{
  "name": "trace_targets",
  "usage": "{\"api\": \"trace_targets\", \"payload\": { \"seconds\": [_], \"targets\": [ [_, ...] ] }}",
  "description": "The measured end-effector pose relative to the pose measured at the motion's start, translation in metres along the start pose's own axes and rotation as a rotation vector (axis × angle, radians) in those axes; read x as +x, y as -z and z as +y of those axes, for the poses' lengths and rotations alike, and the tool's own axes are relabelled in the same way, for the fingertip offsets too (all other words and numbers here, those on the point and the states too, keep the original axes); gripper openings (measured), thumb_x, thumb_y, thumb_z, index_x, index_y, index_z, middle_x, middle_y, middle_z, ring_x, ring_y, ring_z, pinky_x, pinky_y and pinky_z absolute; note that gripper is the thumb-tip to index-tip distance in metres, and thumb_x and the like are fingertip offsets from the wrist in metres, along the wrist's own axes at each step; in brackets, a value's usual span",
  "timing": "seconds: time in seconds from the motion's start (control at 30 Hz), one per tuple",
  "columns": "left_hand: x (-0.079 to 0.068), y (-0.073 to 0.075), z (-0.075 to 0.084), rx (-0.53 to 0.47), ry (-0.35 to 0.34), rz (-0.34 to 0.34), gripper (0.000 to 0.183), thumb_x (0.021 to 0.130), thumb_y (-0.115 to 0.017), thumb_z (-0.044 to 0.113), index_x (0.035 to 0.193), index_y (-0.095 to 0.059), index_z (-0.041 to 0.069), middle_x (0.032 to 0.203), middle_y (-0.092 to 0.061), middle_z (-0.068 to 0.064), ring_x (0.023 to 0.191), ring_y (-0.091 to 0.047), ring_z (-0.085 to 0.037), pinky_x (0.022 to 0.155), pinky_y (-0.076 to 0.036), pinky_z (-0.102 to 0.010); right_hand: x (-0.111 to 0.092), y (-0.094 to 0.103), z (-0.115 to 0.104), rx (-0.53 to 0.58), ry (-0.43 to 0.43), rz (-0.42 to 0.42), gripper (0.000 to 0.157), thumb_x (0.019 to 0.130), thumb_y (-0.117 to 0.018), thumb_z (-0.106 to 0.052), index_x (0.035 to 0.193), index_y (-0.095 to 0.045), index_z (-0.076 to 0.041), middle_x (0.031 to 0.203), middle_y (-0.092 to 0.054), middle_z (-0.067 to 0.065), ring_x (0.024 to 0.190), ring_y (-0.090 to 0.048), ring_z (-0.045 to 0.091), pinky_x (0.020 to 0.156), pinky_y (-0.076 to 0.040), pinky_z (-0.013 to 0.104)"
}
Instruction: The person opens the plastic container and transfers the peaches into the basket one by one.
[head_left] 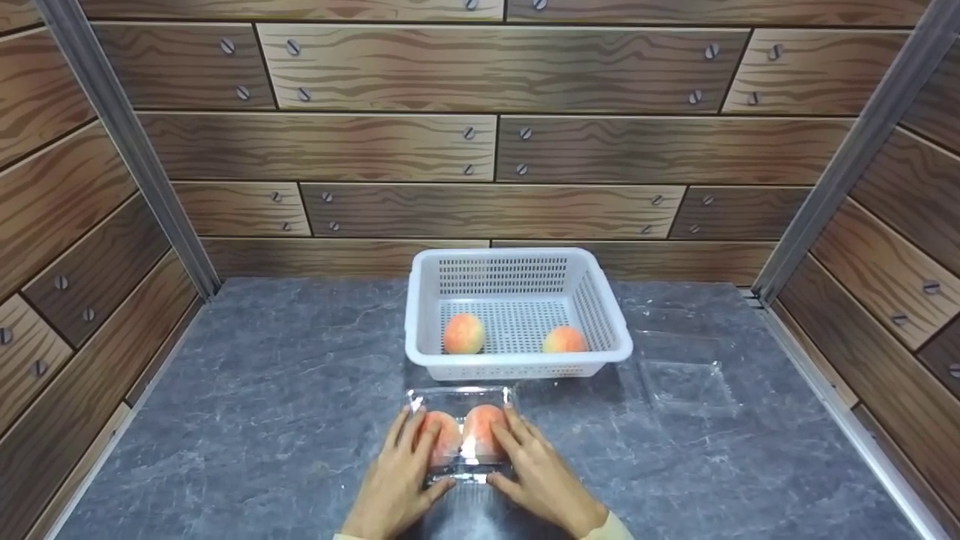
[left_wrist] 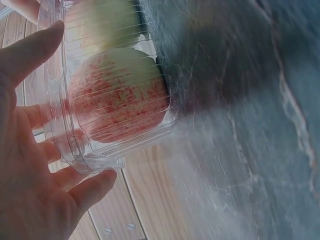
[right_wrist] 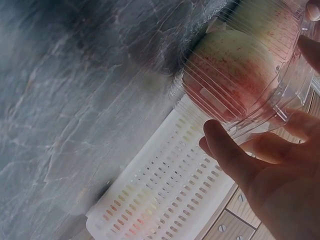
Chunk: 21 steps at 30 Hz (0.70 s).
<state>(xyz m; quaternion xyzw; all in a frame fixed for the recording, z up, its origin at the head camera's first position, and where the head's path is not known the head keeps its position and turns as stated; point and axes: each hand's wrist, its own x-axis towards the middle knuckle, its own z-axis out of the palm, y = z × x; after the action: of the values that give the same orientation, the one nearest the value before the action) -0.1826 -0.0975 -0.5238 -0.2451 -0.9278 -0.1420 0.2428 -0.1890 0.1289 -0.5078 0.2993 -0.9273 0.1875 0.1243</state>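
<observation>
**Clear plastic box (head_left: 461,478) on a gray, marble-patterned table (head_left: 262,390)**

Stands at the near middle of the table, just in front of a white basket. Contains two red-flushed pieces of fruit side by side: a left fruit (head_left: 448,435) and a right fruit (head_left: 482,431). Shows, in the wrist views, paler yellow-green areas on both, seen through ribbed transparent walls. Has a clear lid (head_left: 471,397) lying over the top; impossible to tell whether fully latched.

Touched from both sides at once. On the left side, the left hand (head_left: 397,476), fingers spread and fairly straight across the lid, thumb at the near edge. On the right side, the right hand (head_left: 544,472), posed much the same, fingers laid along the lid and thumb toward the near edge. At the right wrist, a pale sleeve (head_left: 611,529).

Just behind, the white basket (head_left: 517,360), with slotted walls and floor. Holds two more fruit: one toward the left (head_left: 464,334), another toward the right (head_left: 564,340), partly hidden by the front rim.

To the right of the basket, a second clear container (head_left: 690,386), faint in outline against the gray.

Farther back, a wood-patterned wall (head_left: 375,150) with screw-head markings, flanked by a left metal post (head_left: 124,142) and a right metal post (head_left: 847,150).
</observation>
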Motion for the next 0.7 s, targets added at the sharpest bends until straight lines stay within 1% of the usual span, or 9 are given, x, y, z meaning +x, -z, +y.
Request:
{"api": "trace_targets", "payload": {
  "seconds": [0.2,0.43,0.57,0.7],
  "targets": [
    [-0.0015,-0.0009,0.0012,-0.016,0.023,-0.013,0.081,0.069,-0.072,0.048,0.13,-0.048,0.001,0.132,-0.042,-0.019,0.123,-0.034,-0.041,0.083,-0.047,-0.05,-0.0006,-0.001,0.0009,-0.002,0.009,0.022,0.067,0.076,-0.07,-0.03,0.13,-0.047,0.003,0.137,-0.034,0.029,0.113,-0.044,0.047,0.088,-0.042,0.054],
    [0.0006,0.0002,0.0012,-0.048,0.031,-0.065,0.079,0.071,-0.071,0.048,0.131,-0.047,0.003,0.133,-0.041,-0.018,0.126,-0.031,-0.041,0.084,-0.045,-0.054,-0.0023,-0.0025,0.003,-0.009,0.006,0.05,0.068,0.075,-0.071,-0.03,0.129,-0.047,0.004,0.135,-0.035,0.031,0.111,-0.045,0.048,0.088,-0.042,0.054],
    [0.0,0.0021,0.0,-0.039,0.03,-0.066,0.079,0.072,-0.07,0.048,0.132,-0.046,0.002,0.134,-0.04,-0.018,0.126,-0.031,-0.04,0.086,-0.044,-0.053,-0.0015,-0.0031,0.0016,-0.012,0.007,0.052,0.068,0.076,-0.07,-0.031,0.129,-0.047,0.004,0.135,-0.035,0.03,0.112,-0.045,0.047,0.089,-0.041,0.054],
    [-0.0017,0.0048,-0.0023,-0.048,0.026,-0.066,0.078,0.071,-0.072,0.045,0.132,-0.046,0.003,0.134,-0.04,-0.018,0.125,-0.032,-0.04,0.085,-0.045,-0.053,-0.0013,-0.0039,-0.0006,-0.01,0.006,0.048,0.068,0.076,-0.07,-0.031,0.13,-0.047,0.003,0.136,-0.036,0.029,0.112,-0.045,0.047,0.088,-0.041,0.054]
  ]
}}
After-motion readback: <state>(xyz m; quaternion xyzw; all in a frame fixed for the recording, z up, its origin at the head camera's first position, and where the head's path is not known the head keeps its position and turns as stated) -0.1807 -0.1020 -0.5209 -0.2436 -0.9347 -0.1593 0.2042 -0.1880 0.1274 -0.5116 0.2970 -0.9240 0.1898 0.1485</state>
